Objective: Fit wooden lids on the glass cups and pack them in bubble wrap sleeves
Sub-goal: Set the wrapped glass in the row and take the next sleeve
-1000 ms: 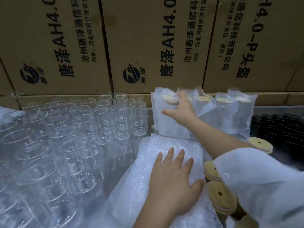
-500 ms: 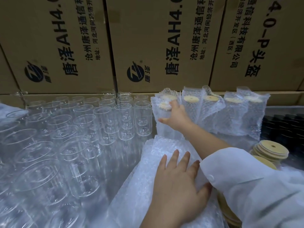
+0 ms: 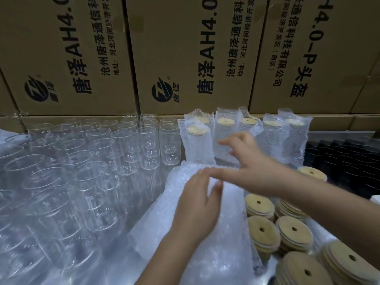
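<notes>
Packing warehouse is indicated. Printed cartons (image 3: 185, 48) are stacked across the top; glass cups (image 3: 92, 161) are massed at left, wooden lids (image 3: 294, 231) lower right.

Bare left hand (image 3: 197, 206), bare right hand (image 3: 255, 169), both uncovered past the wrist, perhaps a white sleeve (image 3: 375, 199) edge far right

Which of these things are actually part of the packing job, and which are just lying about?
For the job: clear glass cups, round wooden lids with holes, flat bubble wrap sleeves, cups already lidded and sleeved.
Just lying about: printed brown cardboard boxes, dark ridged items at far right, too dim to identify.
</notes>
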